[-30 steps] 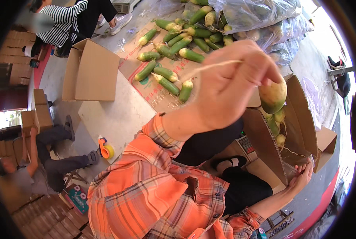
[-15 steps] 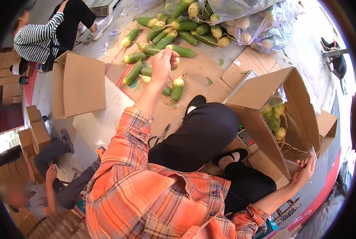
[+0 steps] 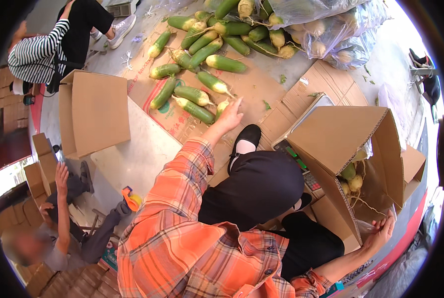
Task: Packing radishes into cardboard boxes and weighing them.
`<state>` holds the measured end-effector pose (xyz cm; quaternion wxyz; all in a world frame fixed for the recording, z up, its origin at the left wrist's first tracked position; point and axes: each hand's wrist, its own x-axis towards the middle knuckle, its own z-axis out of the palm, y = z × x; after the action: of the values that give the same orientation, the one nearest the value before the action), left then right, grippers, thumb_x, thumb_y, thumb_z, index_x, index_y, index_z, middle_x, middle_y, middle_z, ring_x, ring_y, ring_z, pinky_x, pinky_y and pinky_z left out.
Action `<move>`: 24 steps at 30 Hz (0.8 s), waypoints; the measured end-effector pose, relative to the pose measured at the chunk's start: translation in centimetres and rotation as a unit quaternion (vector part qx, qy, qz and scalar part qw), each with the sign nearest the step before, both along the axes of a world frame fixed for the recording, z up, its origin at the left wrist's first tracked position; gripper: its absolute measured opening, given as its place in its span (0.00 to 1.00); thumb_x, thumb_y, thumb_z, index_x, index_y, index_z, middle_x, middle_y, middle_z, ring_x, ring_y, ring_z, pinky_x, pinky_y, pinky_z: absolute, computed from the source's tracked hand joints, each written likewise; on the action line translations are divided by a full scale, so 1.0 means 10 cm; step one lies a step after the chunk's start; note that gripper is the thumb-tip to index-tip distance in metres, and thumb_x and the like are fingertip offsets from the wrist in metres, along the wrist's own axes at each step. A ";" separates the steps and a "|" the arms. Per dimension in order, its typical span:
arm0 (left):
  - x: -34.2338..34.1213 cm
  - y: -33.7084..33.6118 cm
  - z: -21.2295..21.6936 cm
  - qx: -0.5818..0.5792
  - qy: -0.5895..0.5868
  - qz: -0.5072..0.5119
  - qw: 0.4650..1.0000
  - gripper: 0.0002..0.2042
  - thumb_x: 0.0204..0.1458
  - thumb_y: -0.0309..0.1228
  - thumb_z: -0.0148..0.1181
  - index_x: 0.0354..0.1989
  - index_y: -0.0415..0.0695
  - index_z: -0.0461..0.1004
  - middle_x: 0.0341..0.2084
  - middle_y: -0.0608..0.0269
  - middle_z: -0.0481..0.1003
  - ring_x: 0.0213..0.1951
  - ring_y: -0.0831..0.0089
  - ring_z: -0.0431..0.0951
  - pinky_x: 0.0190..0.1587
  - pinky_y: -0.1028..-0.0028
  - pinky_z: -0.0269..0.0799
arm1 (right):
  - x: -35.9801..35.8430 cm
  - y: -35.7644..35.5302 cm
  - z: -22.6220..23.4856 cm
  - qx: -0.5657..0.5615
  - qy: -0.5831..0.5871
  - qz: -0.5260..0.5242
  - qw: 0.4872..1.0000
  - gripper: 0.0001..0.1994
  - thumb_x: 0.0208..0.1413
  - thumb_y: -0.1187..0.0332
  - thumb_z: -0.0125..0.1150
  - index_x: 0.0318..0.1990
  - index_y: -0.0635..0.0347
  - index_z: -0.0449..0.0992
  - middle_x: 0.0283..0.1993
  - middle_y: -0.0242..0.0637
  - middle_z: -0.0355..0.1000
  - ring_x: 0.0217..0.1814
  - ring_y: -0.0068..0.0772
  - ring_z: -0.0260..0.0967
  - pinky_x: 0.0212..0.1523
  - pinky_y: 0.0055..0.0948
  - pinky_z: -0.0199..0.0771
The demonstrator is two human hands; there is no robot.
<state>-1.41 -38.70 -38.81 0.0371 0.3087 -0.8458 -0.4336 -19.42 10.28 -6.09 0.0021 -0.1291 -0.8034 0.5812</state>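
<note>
My left hand (image 3: 228,119) reaches down over the cardboard mat, its fingers curled round the far side of a green radish (image 3: 221,107) with a pale yellowish end; part of the radish is hidden behind the hand. Several more green radishes (image 3: 194,110) lie just left of it. On the right, my right hand (image 3: 380,232) is closed on the near edge of an open cardboard box (image 3: 334,130), where a clear plastic liner (image 3: 365,226) shows beside the fingers. Inside the tilted box are green radishes (image 3: 355,183) with long thin roots.
Behind are a heap of radishes (image 3: 202,42) and filled plastic bags (image 3: 326,35). Another box (image 3: 100,114) stands at left. A scale (image 3: 301,161) sits partly under the right box. One person in stripes (image 3: 38,57) is far left; another person (image 3: 58,243) sits lower left.
My left hand has come down and nearer, from over the radish pile to the upright radish. My right hand stays at the box edge. The person at lower left has raised a hand.
</note>
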 end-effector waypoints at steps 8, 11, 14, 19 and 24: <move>0.16 -0.55 0.25 -0.266 -0.207 0.016 0.941 0.10 0.49 0.28 0.48 0.38 0.44 0.72 0.37 0.56 0.71 0.43 0.60 0.71 0.43 0.62 0.68 | 0.00 0.04 0.01 0.014 -0.007 -0.002 1.000 0.14 0.60 0.63 0.49 0.47 0.64 0.70 0.22 0.23 0.54 0.22 0.13 0.49 0.25 0.16 0.62; 0.32 -0.74 0.03 -0.259 -0.310 -0.176 0.898 0.10 0.50 0.30 0.46 0.35 0.46 0.75 0.34 0.61 0.74 0.38 0.63 0.76 0.37 0.63 0.71 | 0.00 -0.01 0.03 0.014 -0.007 0.000 1.000 0.14 0.60 0.63 0.49 0.47 0.63 0.70 0.22 0.23 0.54 0.21 0.13 0.49 0.25 0.15 0.61; 0.27 -0.71 -0.09 -0.308 -0.367 -0.220 0.850 0.10 0.51 0.29 0.44 0.30 0.46 0.75 0.30 0.63 0.75 0.33 0.64 0.77 0.34 0.66 0.73 | 0.01 -0.07 0.02 0.011 -0.008 0.003 1.000 0.14 0.60 0.63 0.48 0.47 0.63 0.70 0.22 0.23 0.54 0.21 0.13 0.49 0.25 0.16 0.61; 0.46 -0.76 0.04 -0.360 -0.288 -0.200 0.865 0.08 0.50 0.34 0.50 0.28 0.46 0.73 0.27 0.58 0.75 0.32 0.61 0.77 0.34 0.64 0.72 | 0.02 0.01 -0.01 -0.018 -0.010 0.004 1.000 0.14 0.60 0.63 0.48 0.46 0.63 0.71 0.22 0.22 0.55 0.20 0.12 0.49 0.23 0.14 0.62; 0.56 -0.91 0.65 -0.216 -0.143 -0.008 0.966 0.12 0.51 0.39 0.51 0.27 0.42 0.69 0.24 0.50 0.72 0.31 0.48 0.73 0.32 0.56 0.68 | 0.09 0.03 0.04 -0.026 0.006 -0.012 1.000 0.14 0.60 0.62 0.48 0.46 0.63 0.70 0.21 0.22 0.54 0.19 0.11 0.49 0.22 0.13 0.62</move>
<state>4.15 -47.84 -32.32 -0.0215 0.3456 -0.9182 -0.1923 -18.53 10.56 -5.66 0.0104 -0.1357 -0.7865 0.6025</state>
